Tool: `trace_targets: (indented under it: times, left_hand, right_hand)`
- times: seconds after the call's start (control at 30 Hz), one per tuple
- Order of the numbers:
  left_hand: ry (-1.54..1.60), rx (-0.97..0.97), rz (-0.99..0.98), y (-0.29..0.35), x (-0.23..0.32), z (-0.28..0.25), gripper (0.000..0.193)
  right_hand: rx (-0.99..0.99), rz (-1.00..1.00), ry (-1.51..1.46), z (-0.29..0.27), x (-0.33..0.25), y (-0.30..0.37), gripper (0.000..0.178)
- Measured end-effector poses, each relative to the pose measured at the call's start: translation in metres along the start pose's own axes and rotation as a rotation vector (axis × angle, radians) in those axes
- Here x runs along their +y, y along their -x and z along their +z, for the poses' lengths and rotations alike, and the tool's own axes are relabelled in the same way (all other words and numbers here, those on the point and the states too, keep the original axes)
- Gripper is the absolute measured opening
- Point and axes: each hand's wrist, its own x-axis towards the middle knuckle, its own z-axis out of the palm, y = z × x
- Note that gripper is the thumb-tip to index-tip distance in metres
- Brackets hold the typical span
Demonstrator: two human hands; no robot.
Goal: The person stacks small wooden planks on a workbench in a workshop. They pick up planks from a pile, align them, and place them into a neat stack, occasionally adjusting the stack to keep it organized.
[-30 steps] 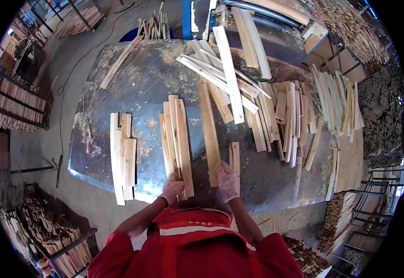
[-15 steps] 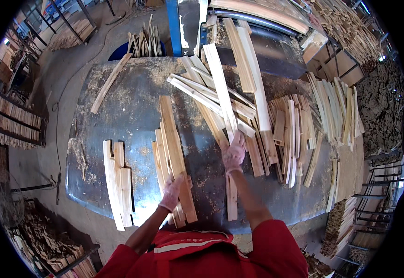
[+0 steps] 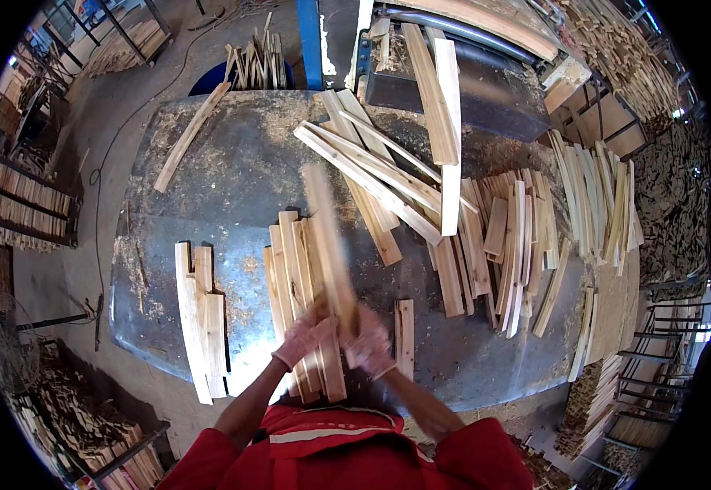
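A: Where's the handled strip (image 3: 328, 237)?
B: Tilted above the right edge of the middle row (image 3: 288, 269), its near end between both hands; motion-blurred.

A: Grip?
B: Near end apparently pinched by the gloved right hand (image 3: 368, 341). Left hand (image 3: 306, 336) is set over the middle row, fingers against or near the strip; whether anything is clasped can't be told.

A: Progress?
B: Partway, by judgement. Two side-by-side rows are laid on the metal table (image 3: 241, 175): the middle one and the left row (image 3: 213, 327). A short piece (image 3: 404, 335) is set apart, right of the hands.

A: Left?
B: Crossed strips (image 3: 388, 200) and the right-hand heap (image 3: 519, 245) look unsorted; plenty seems undone.
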Motion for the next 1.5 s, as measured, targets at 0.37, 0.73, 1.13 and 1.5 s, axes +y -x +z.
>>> trace_targets:
  times: [0.37,0.73,1.13,1.5]
  left_hand:
    - [1.198,0.046,0.037,-0.021,-0.017,0.000,0.028]
    - [1.191,0.075,0.029,0.007,0.013,-0.011,0.019]
    - [1.203,0.071,0.008,0.023,-0.023,0.002,0.032]
    - [-0.297,-0.019,0.329,-0.014,-0.061,0.034,0.048]
  right_hand:
    - [0.319,-0.356,1.124,-0.098,0.059,-0.228,0.085]
    - [0.115,-0.044,0.841,-0.090,0.128,-0.187,0.040]
    - [-0.322,0.308,-0.860,-0.076,0.048,-0.089,0.038]
    - [-0.399,0.397,-1.060,-0.068,0.027,-0.058,0.064]
